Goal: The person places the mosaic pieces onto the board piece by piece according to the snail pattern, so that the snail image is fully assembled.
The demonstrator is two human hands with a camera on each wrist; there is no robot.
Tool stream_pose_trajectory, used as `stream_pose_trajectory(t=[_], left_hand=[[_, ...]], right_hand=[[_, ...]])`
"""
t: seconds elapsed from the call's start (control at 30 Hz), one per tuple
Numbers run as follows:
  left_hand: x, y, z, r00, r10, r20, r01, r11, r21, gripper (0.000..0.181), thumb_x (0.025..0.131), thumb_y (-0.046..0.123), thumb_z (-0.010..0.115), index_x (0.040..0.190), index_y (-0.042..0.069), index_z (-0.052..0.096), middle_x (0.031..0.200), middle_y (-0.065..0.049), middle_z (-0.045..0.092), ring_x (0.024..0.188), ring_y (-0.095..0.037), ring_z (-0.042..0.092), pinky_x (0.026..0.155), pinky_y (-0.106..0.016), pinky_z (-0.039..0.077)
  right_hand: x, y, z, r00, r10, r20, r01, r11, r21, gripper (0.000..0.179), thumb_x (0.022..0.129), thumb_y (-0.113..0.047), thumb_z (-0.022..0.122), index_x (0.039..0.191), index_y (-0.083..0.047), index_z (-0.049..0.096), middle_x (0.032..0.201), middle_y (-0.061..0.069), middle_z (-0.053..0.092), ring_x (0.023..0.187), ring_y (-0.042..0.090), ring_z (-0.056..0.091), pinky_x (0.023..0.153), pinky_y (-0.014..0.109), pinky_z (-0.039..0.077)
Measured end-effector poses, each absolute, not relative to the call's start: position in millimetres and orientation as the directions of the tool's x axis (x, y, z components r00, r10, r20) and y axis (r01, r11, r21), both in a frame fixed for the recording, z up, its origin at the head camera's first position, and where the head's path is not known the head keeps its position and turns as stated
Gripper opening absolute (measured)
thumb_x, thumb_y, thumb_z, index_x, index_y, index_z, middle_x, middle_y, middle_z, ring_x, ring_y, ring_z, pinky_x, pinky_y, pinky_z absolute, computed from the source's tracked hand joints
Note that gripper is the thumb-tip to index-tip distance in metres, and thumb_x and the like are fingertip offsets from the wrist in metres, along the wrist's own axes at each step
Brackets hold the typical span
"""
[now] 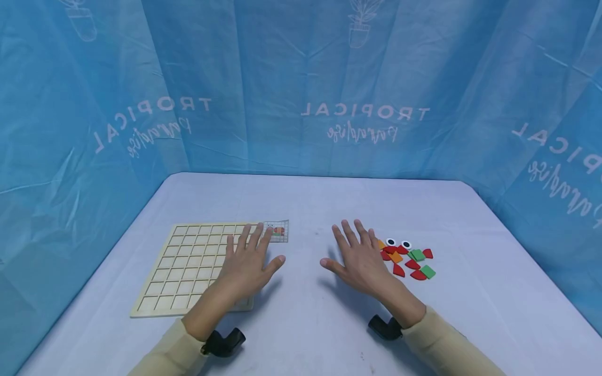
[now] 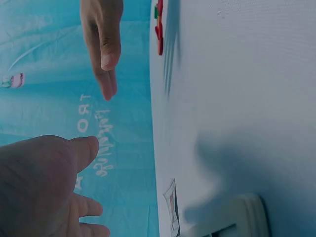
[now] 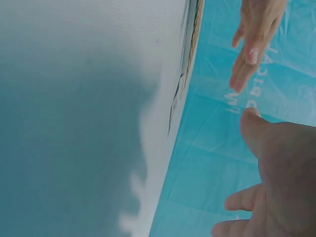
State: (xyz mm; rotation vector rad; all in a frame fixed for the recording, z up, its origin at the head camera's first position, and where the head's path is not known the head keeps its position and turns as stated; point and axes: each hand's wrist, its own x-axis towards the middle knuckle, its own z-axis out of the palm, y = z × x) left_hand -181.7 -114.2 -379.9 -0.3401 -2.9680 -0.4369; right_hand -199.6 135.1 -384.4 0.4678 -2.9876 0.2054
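Observation:
My left hand point(image 1: 247, 265) hovers palm down above the right part of a pale wooden grid board point(image 1: 160, 287), fingers spread and nothing held. Its fingertips overlap the edge of a small printed card point(image 1: 280, 230) in the head view; the card shows a gridded picture in colour. Over the white table point(image 1: 301, 334), my right hand point(image 1: 359, 261) is held with fingers spread and straight, just left of a loose group of flat pieces. Among these are red pieces point(image 1: 418, 274), green pieces point(image 1: 427, 271), orange pieces point(image 1: 396, 257) and two white eye discs point(image 1: 406, 244). Part of an orange piece is hidden behind the right hand.
A blue curtain point(image 1: 273, 68) with mirrored white lettering hangs round the back and sides of the table. Black wrist mounts point(image 1: 224, 343) sit on both forearms, below the beige sleeves' cuffs. Each hand casts a shadow on the white surface.

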Motion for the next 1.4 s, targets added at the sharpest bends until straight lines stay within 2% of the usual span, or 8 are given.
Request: stream_pose_trajectory(t=[0.3,0.6,0.8,1.1,1.4], left_hand=[[-180,-132,-379,-0.963,0.197,0.184,0.245,0.924,0.293,0.073,0.093,0.050,0.049,0.148,0.007,0.028,0.156,-0.017,0.023,0.146,-0.040,0.011,0.113,-0.066,0.007],[-176,-155,-377,-0.959,0.194,0.206,0.256,0.905,0.341,0.072,0.093,0.043,0.052,0.149,0.006,0.025,0.156,-0.019,0.021,0.145,-0.040,0.008,0.113,-0.065,0.004],[-176,-172,-377,-0.960,0.179,0.214,0.252,0.888,0.385,0.069,0.093,0.039,0.054,0.148,0.006,0.028,0.156,-0.018,0.023,0.145,-0.041,0.009,0.112,-0.065,0.003],[-177,-199,-375,-0.968,0.151,0.200,0.226,0.872,0.434,0.067,0.092,0.035,0.058,0.146,0.006,0.032,0.154,-0.020,0.027,0.142,-0.044,0.013,0.108,-0.070,0.007],[-178,-222,-377,-0.968,0.168,0.187,0.239,0.845,0.478,0.067,0.092,0.039,0.057,0.146,0.008,0.032,0.150,-0.022,0.031,0.139,-0.047,0.016,0.102,-0.073,0.011]], right_hand=[[-209,125,-384,-0.940,-0.312,0.139,-0.334,0.926,-0.175,0.086,0.083,-0.061,0.056,0.150,-0.019,0.024,0.158,0.010,0.021,0.146,0.036,0.014,0.116,0.061,0.012],[-218,112,-385,-0.928,-0.335,0.165,-0.369,0.892,-0.260,0.081,0.084,-0.055,0.058,0.150,-0.020,0.027,0.157,0.009,0.026,0.146,0.034,0.018,0.116,0.059,0.015],[-225,103,-385,-0.920,-0.353,0.171,-0.389,0.874,-0.291,0.076,0.085,-0.054,0.059,0.148,-0.021,0.031,0.155,0.006,0.031,0.144,0.032,0.023,0.117,0.057,0.017],[-238,90,-385,-0.902,-0.385,0.197,-0.431,0.837,-0.336,0.067,0.088,-0.050,0.058,0.145,-0.020,0.038,0.151,0.005,0.039,0.140,0.032,0.031,0.113,0.055,0.025],[-253,79,-390,-0.885,-0.401,0.236,-0.465,0.784,-0.412,0.060,0.089,-0.047,0.059,0.140,-0.018,0.045,0.144,0.005,0.048,0.133,0.032,0.039,0.108,0.052,0.031]])
